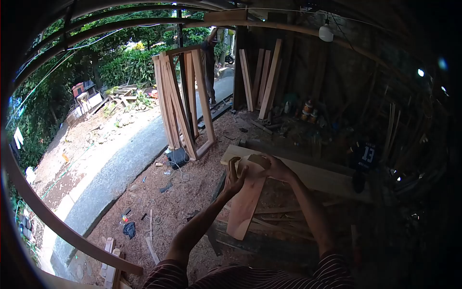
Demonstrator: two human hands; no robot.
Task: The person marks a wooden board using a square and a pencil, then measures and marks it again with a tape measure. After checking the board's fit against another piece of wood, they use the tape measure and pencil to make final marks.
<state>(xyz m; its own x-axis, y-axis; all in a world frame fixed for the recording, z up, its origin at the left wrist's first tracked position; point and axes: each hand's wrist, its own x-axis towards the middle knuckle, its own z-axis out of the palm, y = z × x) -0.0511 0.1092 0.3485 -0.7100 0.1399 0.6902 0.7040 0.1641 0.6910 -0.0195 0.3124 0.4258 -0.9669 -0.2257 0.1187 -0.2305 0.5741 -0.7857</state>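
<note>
Item: short board [245,202], centre of frame, raised in front of me.

Grip: my left hand [234,177] is wrapped on its top left edge, my right hand [276,168] on the top right corner. Both are closed on the wood, apparently to steady it for inspection.

Orientation: long axis runs from lower left, near me, up to the far end at my hands.

Beyond: a long plank [308,173] lies crosswise; door frames [183,106] lean upright, upper centre.

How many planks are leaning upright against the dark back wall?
4, side by side on the back wall: three shorter planks on the left and a longer slanted plank beside them. More may hide in shadow.
</note>
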